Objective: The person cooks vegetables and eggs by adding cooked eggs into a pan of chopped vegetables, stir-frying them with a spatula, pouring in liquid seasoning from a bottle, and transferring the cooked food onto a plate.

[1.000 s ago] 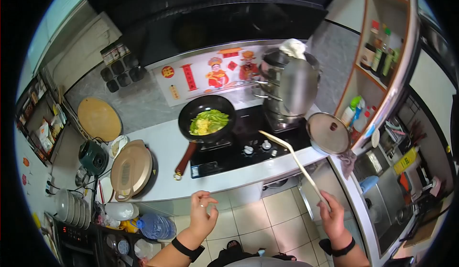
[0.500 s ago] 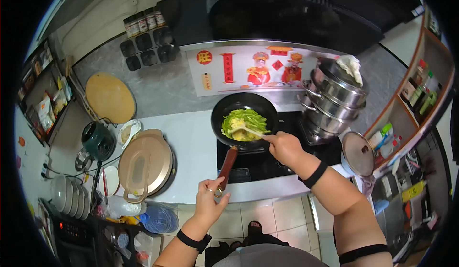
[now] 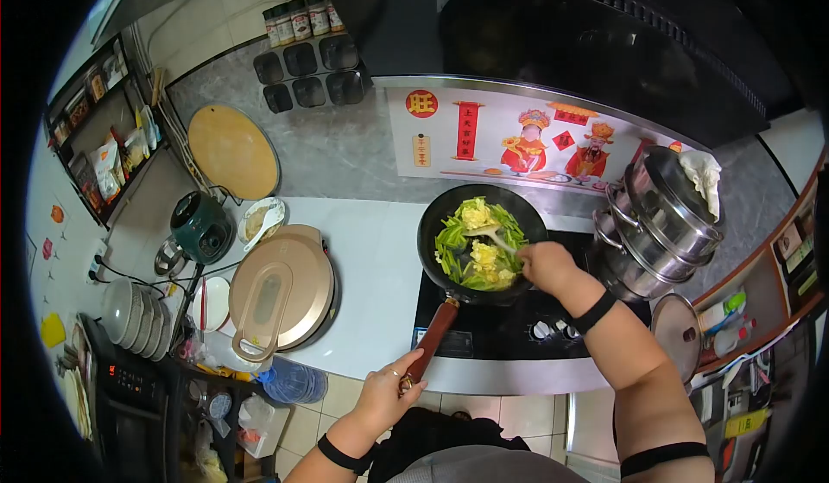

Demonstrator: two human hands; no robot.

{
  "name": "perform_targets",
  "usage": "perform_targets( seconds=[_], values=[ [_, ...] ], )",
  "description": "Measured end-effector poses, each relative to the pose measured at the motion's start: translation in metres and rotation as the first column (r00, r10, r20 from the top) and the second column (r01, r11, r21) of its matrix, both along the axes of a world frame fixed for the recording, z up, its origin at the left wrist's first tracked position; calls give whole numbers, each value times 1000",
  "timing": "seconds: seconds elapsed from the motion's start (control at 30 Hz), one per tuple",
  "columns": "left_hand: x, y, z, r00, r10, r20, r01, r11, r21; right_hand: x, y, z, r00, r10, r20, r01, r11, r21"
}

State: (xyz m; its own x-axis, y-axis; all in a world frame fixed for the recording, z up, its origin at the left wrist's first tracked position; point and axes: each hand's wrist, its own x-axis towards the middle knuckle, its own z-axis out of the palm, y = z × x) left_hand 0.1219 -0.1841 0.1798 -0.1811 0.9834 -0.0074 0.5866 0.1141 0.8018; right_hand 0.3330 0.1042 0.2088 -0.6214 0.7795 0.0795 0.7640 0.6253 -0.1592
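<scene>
A black frying pan (image 3: 427, 245) with a reddish-brown handle (image 3: 437, 334) is over the black cooktop (image 3: 509, 342). My left hand (image 3: 384, 401) is closed around the lower end of that handle. Green vegetable strips (image 3: 449, 243) and yellow scrambled egg (image 3: 490, 257) lie spread in the pan, the egg in separate clumps. My right hand (image 3: 551, 269) is closed on the handle of a light-coloured spatula (image 3: 494, 235). Its head is among the food, partly covered by egg.
Stacked steel steamer pots (image 3: 661, 232) stand right of the pan, with a white cloth (image 3: 704, 176) on top. A round beige electric griddle (image 3: 278, 293) sits on the left counter, near a dark green appliance (image 3: 200, 226). The range hood (image 3: 544, 51) overhangs the cooktop.
The spatula has moved through the food, and the egg now shows in separate clumps. My left hand's fingers have closed more around the pan handle. The whole view has shifted leftward.
</scene>
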Motion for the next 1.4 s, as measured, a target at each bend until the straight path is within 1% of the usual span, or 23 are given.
perform_targets(
  seconds=[0.07,0.17,0.2,0.3,0.33,0.47,0.53,0.57,0.63,0.7,0.77,0.8,0.83,0.9,0.97,1.03,1.07,1.1,1.13,1.17,1.23,1.3,1.4],
  values=[
    [-5,1,4,1000,-29,-5,29,999,-23,5,-6,4,997,60,-38,-61,998,-14],
    [-15,0,5,989,-107,100,117,989,-93,27,-20,49,987,95,-133,-94,996,14],
    [-20,1,8,969,-153,195,174,980,-94,36,-25,56,983,133,-127,-122,988,92],
    [-37,10,7,894,-252,372,319,939,-130,34,-64,89,995,-8,-102,9,1000,9],
    [-42,13,6,848,-295,441,401,901,-168,31,-71,90,998,-63,-25,62,998,-32],
    [-55,19,-3,781,-365,508,523,826,-211,25,-55,40,995,-76,-57,74,996,-42],
    [-59,20,-11,731,-385,563,559,811,-172,13,-44,35,981,-125,-145,137,988,72],
    [-62,22,-11,731,-386,563,559,812,-169,9,-41,39,982,-124,-144,136,988,75],
    [-65,22,-11,736,-355,577,564,792,-232,-4,-42,50,954,-128,-270,157,984,86],
    [-67,23,-8,729,-366,579,568,795,-214,-11,-31,30,957,-122,-263,158,980,122],
    [-69,23,-10,721,-378,581,574,795,-196,-14,-25,2,988,-103,-113,113,991,79],
    [-69,24,-13,713,-400,576,576,803,-154,-17,-28,0,994,-108,-28,107,994,-34],
    [-70,25,-12,706,-421,570,574,811,-112,-18,-35,2,996,-77,37,77,997,-10],
    [-75,27,6,714,-410,568,593,785,-180,-8,-30,9,997,-71,-9,72,997,27],
    [-77,28,10,719,-410,562,618,747,-246,5,-19,13,979,-185,-86,180,982,-64],
    [-78,25,2,670,-386,634,577,808,-118,-2,-38,24,989,-113,92,117,992,-38],
    [-80,25,1,671,-382,635,574,810,-119,-3,-45,20,992,-59,108,60,998,-11],
    [-81,24,2,747,-362,558,482,873,-78,-1,-45,23,992,-58,109,60,998,-16],
    [-84,23,2,815,-333,475,391,920,-26,5,-44,29,996,-83,35,85,996,-39],
    [-90,22,-4,814,-336,473,394,919,-26,11,-42,34,993,-110,-39,107,992,-60],
    [-101,23,-13,932,-288,219,288,957,31,14,-45,41,990,-118,-77,116,993,-23],
    [-106,20,-9,953,-225,204,228,974,6,15,-64,54,998,-50,33,49,998,30],
    [-109,19,-7,963,-225,146,228,974,0,10,-72,57,1000,4,-23,-3,999,49]
  ],
)
